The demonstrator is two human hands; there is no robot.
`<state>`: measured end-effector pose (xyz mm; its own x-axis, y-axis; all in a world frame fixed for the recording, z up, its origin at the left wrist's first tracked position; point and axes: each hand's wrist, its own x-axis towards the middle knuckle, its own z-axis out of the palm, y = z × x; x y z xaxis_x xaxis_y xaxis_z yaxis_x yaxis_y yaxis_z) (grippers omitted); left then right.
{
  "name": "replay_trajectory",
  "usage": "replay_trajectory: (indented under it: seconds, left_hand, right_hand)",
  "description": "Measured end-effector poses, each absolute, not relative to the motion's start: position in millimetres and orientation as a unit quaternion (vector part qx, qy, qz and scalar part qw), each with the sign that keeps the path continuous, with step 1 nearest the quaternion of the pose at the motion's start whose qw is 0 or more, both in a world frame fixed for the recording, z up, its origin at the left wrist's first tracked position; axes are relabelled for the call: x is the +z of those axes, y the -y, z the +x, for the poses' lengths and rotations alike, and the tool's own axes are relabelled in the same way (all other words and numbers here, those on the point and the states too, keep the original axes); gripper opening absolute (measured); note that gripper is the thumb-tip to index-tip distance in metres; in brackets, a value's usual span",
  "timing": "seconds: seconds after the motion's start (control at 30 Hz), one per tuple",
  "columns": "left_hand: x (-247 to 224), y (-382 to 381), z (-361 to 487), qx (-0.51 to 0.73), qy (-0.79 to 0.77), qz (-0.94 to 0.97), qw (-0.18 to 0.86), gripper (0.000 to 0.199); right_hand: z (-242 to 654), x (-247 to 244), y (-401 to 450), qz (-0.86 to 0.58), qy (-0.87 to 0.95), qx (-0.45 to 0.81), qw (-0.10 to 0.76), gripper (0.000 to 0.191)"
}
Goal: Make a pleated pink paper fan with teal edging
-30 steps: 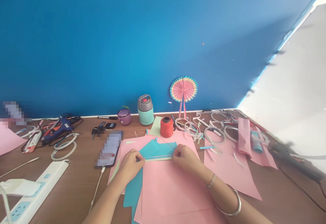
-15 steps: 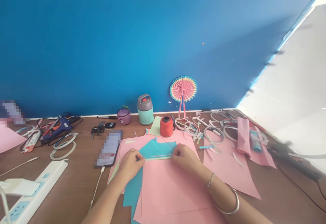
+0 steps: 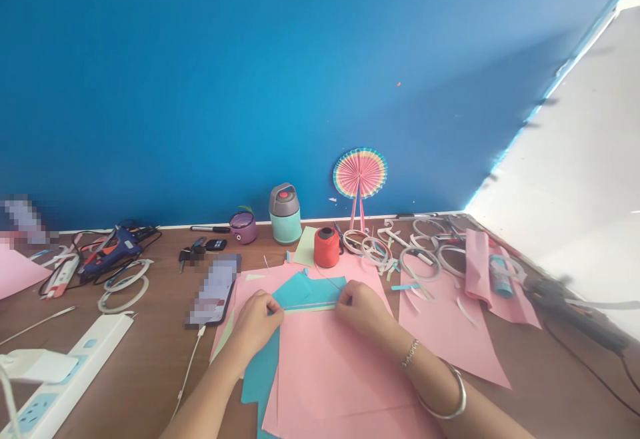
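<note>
Head view: pink paper sheet [image 3: 345, 366] flat over blue paper [image 3: 260, 372]. Left hand [image 3: 257, 322] and right hand [image 3: 364, 309] at opposite ends of far edge, fingers bunched; cannot tell whether clamped on paper. Probably light, bendy, easily creased; best pinched near far corners.

Forward-down head view over desk [image 3: 150, 366]

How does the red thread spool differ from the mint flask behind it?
The red thread spool is red all over its side; the flask has a mint body under a grey lid.
The flask is taller; the red thread spool is shorter.
The flask stands close to the blue wall; the red thread spool stands nearer the right hand.
Both stand upright.
</note>
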<state>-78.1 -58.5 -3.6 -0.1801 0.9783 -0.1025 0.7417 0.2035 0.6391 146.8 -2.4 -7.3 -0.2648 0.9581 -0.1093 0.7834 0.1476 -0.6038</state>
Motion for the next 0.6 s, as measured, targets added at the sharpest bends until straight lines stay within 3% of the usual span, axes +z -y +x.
replay_trajectory:
  seconds: [0.6]
  left_hand:
    - [-3.7, 58.0, -78.8, 0.219, -0.73, 0.595, 0.254, 0.013]
  right_hand:
    - [145.5, -5.6, 5.4, -0.595, 0.742, 0.27, 0.15, 0.008]
